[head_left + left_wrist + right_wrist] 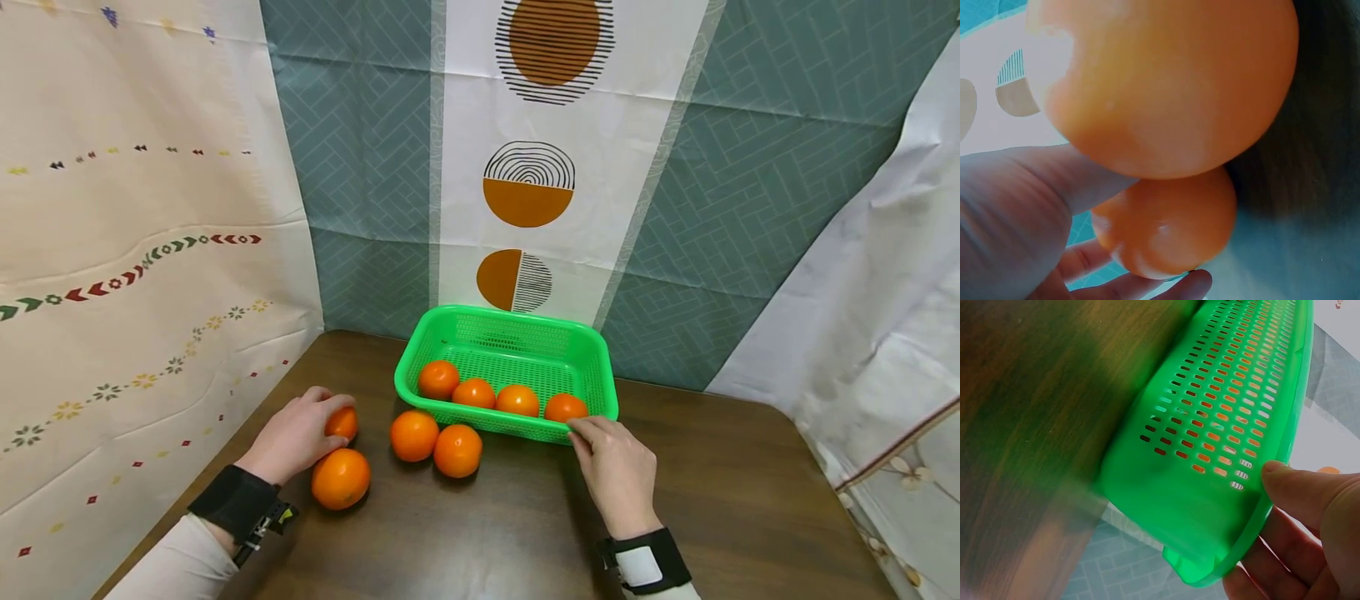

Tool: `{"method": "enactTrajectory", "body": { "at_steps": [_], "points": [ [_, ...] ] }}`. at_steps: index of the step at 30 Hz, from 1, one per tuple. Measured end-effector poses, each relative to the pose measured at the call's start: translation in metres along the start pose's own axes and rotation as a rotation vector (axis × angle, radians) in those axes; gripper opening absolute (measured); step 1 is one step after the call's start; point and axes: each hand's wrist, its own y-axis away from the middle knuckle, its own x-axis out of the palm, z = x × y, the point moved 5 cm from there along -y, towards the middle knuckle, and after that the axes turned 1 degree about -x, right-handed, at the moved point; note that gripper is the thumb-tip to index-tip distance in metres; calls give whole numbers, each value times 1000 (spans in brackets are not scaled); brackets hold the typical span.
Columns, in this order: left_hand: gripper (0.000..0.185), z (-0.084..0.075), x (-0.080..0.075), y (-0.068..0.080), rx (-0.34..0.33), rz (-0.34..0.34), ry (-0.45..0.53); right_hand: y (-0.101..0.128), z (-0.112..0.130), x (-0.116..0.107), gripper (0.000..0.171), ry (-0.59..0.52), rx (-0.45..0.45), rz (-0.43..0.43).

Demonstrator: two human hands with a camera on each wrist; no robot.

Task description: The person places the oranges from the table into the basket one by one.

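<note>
A green slotted basket [517, 329] stands at the table's back centre with a row of several oranges [474, 393] along its front wall. My left hand [324, 421] grips a small orange [346, 423] on the table, left of the basket. Close up, that orange [1166, 225] sits between my fingers [1147, 284], with a larger orange [1166, 81] right beside it. My right hand [581, 432] pinches the basket's front right rim. In the right wrist view my thumb [1300, 487] lies on the outer side of the basket [1210, 425] rim and the fingers curl beneath.
A big orange [341, 477] lies just in front of my left hand, and two more oranges [414, 435] [457, 450] rest against the basket's front. The dark wooden table [720, 500] is walled in by patterned cloths at left, back and right.
</note>
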Motion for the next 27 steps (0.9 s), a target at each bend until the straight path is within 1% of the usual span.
{"method": "enactTrajectory", "body": {
  "at_steps": [6,14,18,22,27],
  "points": [
    [57,4,6,-3,3,15,-4,0,1,1,22,3,-6,-3],
    [57,5,5,-4,-4,25,6,0,2,2,22,-9,-10,-5],
    [57,6,6,-4,-2,11,17,-1,2,1,22,-3,-9,-3],
    [57,4,5,-6,18,-14,21,-1,1,1,23,9,-1,3],
    [59,-2,-2,-9,45,-68,11,0,1,1,23,9,3,12]
  ]
}}
